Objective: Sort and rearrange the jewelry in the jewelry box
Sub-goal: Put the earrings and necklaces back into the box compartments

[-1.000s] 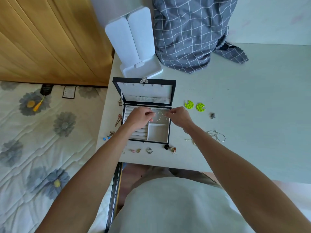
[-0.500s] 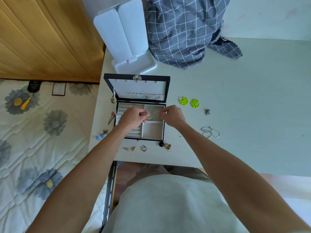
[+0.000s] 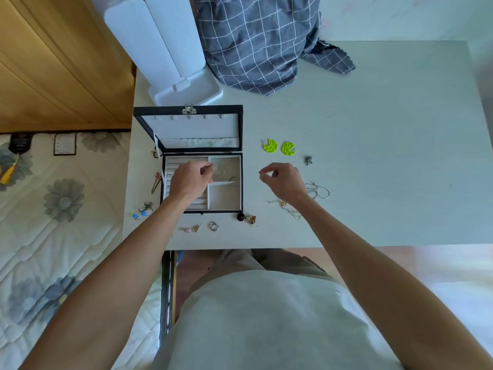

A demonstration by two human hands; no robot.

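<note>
On the desk [image 3: 373, 156], seen from the head camera, the box [image 3: 202, 180] stands open near the left edge, lid up at 12 o'clock. Its far right compartment holds a thin chain [image 3: 223, 170] and a small piece I cannot name; the near right compartment and the ring rolls look bare. I judge the sorting barely begun.

Most jewelry lies outside the box: green earrings [image 3: 278, 148] at 2 o'clock of it, a dark charm [image 3: 308, 160] beyond them, silver chains [image 3: 317, 192] at 3 o'clock, rings [image 3: 213, 226] and small earrings at 6 o'clock, clips and blue studs at 9 o'clock.

The left hand [image 3: 190, 180] hovers over the ring rolls, fingertips pinched at the edge of the far right compartment; it may be holding the chain's end, too fine to confirm. The right hand [image 3: 284, 181] is off the box at 3 o'clock, fingers curled, thumb and forefinger close together; whether anything sits between them I cannot tell.

The left hand hides part of the rolls, and the right wrist covers some of the chains.
</note>
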